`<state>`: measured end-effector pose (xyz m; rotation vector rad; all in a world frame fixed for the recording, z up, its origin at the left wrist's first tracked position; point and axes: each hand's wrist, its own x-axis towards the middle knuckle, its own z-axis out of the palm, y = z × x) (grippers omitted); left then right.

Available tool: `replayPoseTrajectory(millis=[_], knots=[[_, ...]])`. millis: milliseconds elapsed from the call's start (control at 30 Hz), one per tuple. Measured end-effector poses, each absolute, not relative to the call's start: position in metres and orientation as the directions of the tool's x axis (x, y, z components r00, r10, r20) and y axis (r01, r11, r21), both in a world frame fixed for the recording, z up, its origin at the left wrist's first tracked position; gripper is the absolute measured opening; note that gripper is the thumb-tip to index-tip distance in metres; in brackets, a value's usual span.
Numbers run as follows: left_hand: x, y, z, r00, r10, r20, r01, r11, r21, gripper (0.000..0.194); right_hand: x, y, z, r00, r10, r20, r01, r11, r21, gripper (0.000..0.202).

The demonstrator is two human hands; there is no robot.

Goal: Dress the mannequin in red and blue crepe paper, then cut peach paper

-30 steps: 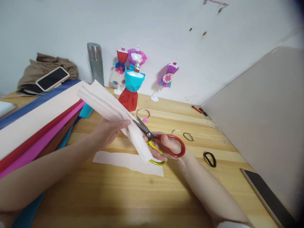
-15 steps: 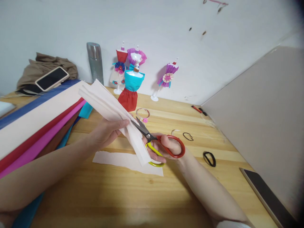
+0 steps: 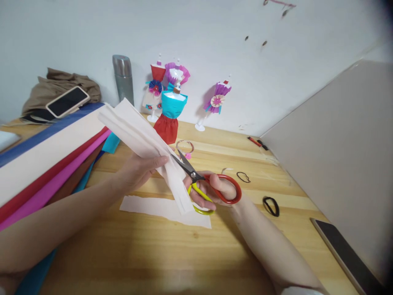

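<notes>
My left hand (image 3: 147, 166) pinches a folded sheet of white crepe paper (image 3: 135, 129), thumb on top, held above the table. In my right hand (image 3: 208, 192) are scissors (image 3: 193, 176) with one red and one yellow handle loop. Their dark blades are slightly apart and lie at the paper's right edge, close to my left thumb. The lower end of the paper hangs down between my hands. Beneath it a pale paper strip (image 3: 147, 207) lies flat on the wooden table (image 3: 172, 262).
Coloured paper sheets (image 3: 58, 164) are piled at left, near a phone (image 3: 68, 101) and a steel flask (image 3: 123, 78). Small dress forms (image 3: 174, 104) in paper clothes stand at the back. Hair ties (image 3: 270, 206) and a dark flat device (image 3: 344, 254) lie at right.
The scissors and my right hand have shifted very slightly right, the blades a little wider apart. The white paper's upper end has moved slightly up and left.
</notes>
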<state>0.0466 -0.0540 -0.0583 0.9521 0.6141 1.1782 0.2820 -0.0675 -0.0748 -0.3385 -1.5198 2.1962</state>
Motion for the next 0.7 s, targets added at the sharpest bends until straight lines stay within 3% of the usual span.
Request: replayPoseTrajectory(millis=[167, 400, 700], knots=[[0.0467, -0.0540, -0.0613, 0.310, 0.948, 0.076, -0.476, 0.086, 0.875, 0.025, 0.2786, -0.0689, -0.0765, -0.871, 0.489, 0.044, -0.226, -0.321, -0.920, 0.062], [0.0448, -0.0555, -0.0608, 0.457, 0.874, 0.166, -0.469, 0.079, 0.880, 0.016, 0.2755, -0.0697, -0.0797, -0.859, 0.507, 0.066, -0.242, -0.289, -0.926, 0.065], [0.0449, -0.0561, -0.0595, 0.429, 0.891, 0.148, -0.452, 0.070, 0.889, 0.019, 0.2741, -0.0721, -0.0793, -0.839, 0.544, 0.037, -0.240, -0.308, -0.921, 0.067]])
